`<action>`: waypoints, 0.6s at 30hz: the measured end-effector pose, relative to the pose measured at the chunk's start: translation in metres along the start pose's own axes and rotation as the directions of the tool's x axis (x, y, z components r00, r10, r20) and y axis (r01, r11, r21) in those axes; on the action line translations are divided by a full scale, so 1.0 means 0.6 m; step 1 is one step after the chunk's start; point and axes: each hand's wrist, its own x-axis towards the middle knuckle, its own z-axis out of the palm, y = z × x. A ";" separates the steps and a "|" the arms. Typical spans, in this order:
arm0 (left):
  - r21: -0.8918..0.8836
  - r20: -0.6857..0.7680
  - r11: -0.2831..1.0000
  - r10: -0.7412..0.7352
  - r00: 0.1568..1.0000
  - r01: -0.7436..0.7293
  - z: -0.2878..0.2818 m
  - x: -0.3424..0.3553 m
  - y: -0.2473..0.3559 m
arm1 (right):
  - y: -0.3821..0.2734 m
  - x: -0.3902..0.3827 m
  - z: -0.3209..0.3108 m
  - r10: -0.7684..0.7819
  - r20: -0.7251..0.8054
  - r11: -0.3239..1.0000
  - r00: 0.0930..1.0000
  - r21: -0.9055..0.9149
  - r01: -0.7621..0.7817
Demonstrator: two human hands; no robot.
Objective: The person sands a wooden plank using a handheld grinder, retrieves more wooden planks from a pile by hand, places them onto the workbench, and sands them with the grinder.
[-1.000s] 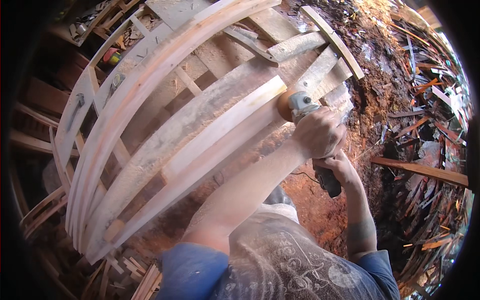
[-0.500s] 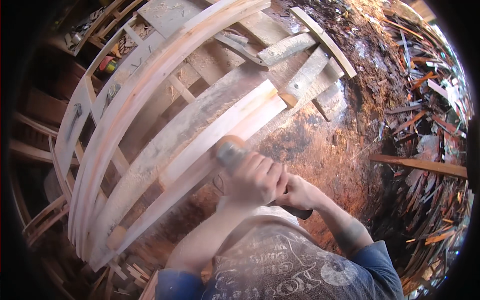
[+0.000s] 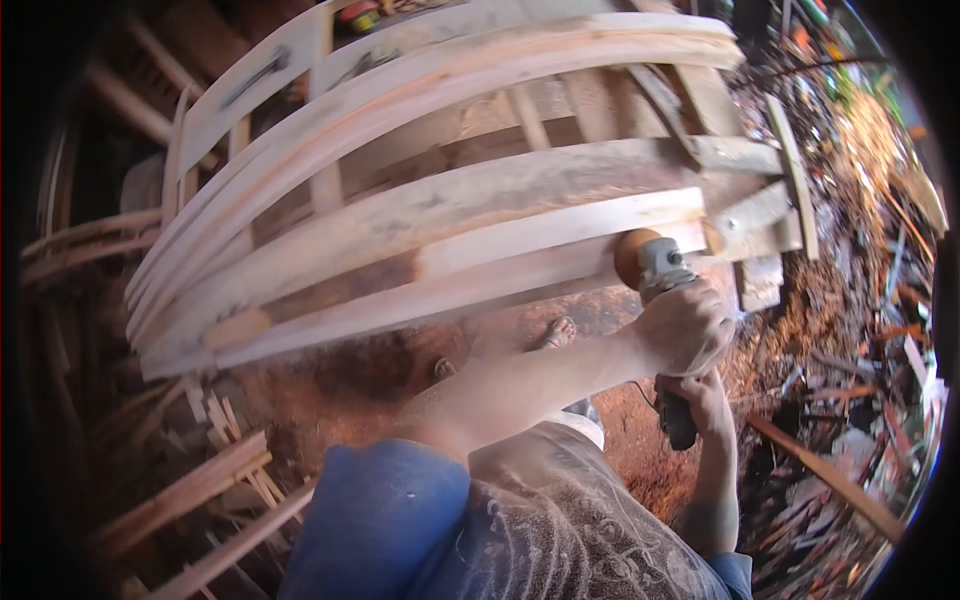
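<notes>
An angle grinder point(image 3: 664, 262) with a round brown sanding disc point(image 3: 630, 256) is in both my hands. My left hand point(image 3: 688, 325) wraps round its body just behind the grey metal head. Behind it, my right hand point(image 3: 704, 396) grips the dark rear end point(image 3: 676, 420). The disc is at the right part of a long pale pink wooden plank point(image 3: 520, 275); whether it touches cannot be made out. Against that plank's far side lies a lighter board point(image 3: 575, 222). Both rest on a wide dusty timber bench point(image 3: 420, 225).
Curved laminated timbers point(image 3: 400, 105) arch across the bench beyond. A hammer point(image 3: 258, 75) lies at the far left. Short wooden blocks point(image 3: 752, 210) stand at the board's right end. Wood scraps point(image 3: 850, 480) litter the ground at right, and offcuts point(image 3: 190, 495) lie at lower left.
Both hands have carried the grinder rightward along the plank toward its right end. My left arm is now stretched further across my body. The view has turned, too.
</notes>
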 end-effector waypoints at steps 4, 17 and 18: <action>0.140 -0.095 0.977 -0.146 0.985 0.158 -0.161 -0.152 0.028 | 0.004 -0.009 0.153 0.061 0.244 0.970 0.968 -0.241 -0.001; 0.368 -0.340 0.783 -0.389 0.856 0.502 -0.643 -0.616 0.083 | 0.031 -0.063 0.766 0.051 0.673 0.870 0.737 -0.393 0.299; 0.406 -0.377 0.761 -0.364 0.852 0.505 -0.675 -0.649 0.079 | 0.031 -0.065 0.811 0.092 0.698 0.841 0.710 -0.436 0.319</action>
